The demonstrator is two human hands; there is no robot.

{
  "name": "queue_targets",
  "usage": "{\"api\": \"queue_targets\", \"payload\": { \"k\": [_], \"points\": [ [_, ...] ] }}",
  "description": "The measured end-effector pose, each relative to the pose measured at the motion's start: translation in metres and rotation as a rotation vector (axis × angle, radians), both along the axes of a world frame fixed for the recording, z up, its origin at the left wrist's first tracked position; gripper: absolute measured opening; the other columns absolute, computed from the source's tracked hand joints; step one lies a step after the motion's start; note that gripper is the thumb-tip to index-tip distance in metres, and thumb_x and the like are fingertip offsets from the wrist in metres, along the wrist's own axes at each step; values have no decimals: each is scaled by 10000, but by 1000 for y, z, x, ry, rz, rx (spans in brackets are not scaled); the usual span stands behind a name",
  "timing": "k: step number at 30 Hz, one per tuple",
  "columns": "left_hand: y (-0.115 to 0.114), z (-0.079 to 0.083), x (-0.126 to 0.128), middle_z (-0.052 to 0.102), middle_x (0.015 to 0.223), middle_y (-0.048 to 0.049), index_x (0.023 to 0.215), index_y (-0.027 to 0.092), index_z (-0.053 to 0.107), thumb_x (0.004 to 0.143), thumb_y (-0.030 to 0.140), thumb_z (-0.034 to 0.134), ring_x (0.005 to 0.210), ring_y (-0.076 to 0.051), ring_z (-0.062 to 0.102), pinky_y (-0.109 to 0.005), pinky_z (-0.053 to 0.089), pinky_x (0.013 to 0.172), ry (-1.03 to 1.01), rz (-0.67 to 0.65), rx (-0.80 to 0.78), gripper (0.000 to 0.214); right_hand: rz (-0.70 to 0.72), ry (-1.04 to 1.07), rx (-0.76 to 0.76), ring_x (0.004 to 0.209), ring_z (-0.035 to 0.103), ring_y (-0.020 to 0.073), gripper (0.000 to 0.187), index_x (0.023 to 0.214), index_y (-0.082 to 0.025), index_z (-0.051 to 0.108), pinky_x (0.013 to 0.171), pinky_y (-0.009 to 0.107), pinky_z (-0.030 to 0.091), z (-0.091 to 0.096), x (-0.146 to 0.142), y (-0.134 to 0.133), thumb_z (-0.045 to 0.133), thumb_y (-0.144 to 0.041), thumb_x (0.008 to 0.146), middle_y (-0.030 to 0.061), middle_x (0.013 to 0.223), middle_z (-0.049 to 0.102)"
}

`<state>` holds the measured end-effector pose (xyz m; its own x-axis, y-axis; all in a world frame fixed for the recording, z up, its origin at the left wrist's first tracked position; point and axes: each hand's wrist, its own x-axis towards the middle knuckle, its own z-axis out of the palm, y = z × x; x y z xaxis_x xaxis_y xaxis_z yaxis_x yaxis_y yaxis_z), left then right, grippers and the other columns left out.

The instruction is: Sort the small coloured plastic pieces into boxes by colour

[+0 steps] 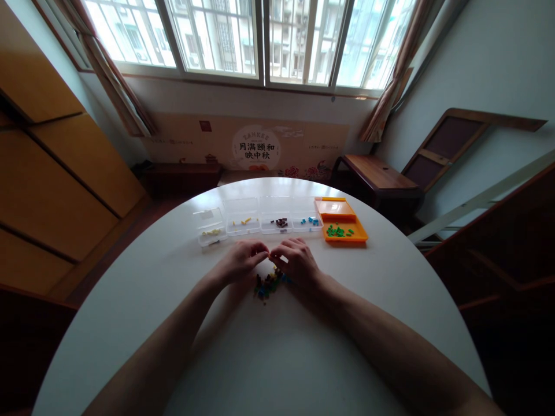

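My left hand [241, 259] and my right hand [298, 261] meet fingertip to fingertip above the table, each closed in a pinch. Whatever sits between the fingertips is too small to make out. Just below them lies a loose pile of small mixed pieces [265, 285], in brown, green, blue and yellow. Behind the hands stand open clear plastic boxes holding pale yellow pieces [212, 232], yellow pieces [246, 221], brown pieces [281, 222] and blue pieces [310, 221]. To their right, an open orange box [359, 232] contains green pieces [336, 231].
A round white table [143, 323] carries everything. Beyond it are a wooden bench [381, 173] at the right, a printed cardboard panel [303, 136] under the window, and wooden cabinets [73, 179] on the left.
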<state>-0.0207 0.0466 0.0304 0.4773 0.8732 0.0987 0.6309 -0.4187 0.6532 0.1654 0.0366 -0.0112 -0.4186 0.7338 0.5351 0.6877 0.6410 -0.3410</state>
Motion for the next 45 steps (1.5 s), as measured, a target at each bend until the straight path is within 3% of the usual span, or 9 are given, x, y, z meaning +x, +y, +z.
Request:
{"api": "queue_targets", "payload": {
  "k": [6,12,16,20,28,33,36,42,45],
  "points": [
    [-1,1,1,695,778,-18,823,175,703,852,302,508,701,-146,600,-250,451,676,-41,-2,62,235,22,109,-30,766,581,158,141,841,-189,623,782,285,362,1,0,0,542,-261,930,31,819,665],
    [-5,-1,5,655,745,-12,794,177,684,793,190,624,681,-131,569,-241,436,652,-53,1,256,61,24,219,-107,743,573,151,110,857,-186,601,776,285,362,3,2,1,533,-236,928,22,832,645],
    [-7,-4,8,639,706,-12,734,177,666,813,211,641,685,-141,561,-256,429,657,-1,44,395,89,34,214,-107,776,576,159,143,857,-189,601,784,288,361,1,2,2,503,-248,942,27,842,644],
    [-6,-6,8,646,738,-11,813,188,669,808,198,655,701,-146,569,-261,443,657,-8,55,490,18,32,220,-107,802,578,171,172,855,-190,606,780,288,367,0,2,2,488,-271,950,31,838,645],
    [-7,-8,8,650,759,-28,798,193,676,868,242,606,742,-171,551,-294,441,697,100,4,649,110,21,213,-129,765,585,167,179,855,-191,626,771,290,375,2,1,1,481,-245,946,31,827,657],
    [-4,-8,3,658,770,-36,781,190,660,871,239,583,781,-186,549,-311,451,727,113,20,650,128,26,225,-141,797,589,166,149,854,-200,635,787,289,375,3,1,0,512,-240,928,25,835,668],
    [6,-4,-18,671,769,-36,769,191,659,848,236,590,788,-195,555,-330,463,763,55,162,693,114,24,234,-152,806,593,169,135,856,-199,637,794,294,376,3,1,0,521,-229,918,26,844,677],
    [27,-1,-78,679,752,-57,792,176,691,796,313,604,750,-220,580,-360,460,804,2,764,712,163,25,248,-155,853,602,175,144,867,-204,643,818,297,387,1,0,1,509,-217,919,30,873,687],
    [30,-5,-92,686,770,-71,793,170,699,784,335,598,763,-227,589,-358,458,812,37,838,660,193,26,246,-155,824,598,172,135,867,-200,646,815,299,393,0,0,2,519,-213,912,28,853,684]
  ]
}}
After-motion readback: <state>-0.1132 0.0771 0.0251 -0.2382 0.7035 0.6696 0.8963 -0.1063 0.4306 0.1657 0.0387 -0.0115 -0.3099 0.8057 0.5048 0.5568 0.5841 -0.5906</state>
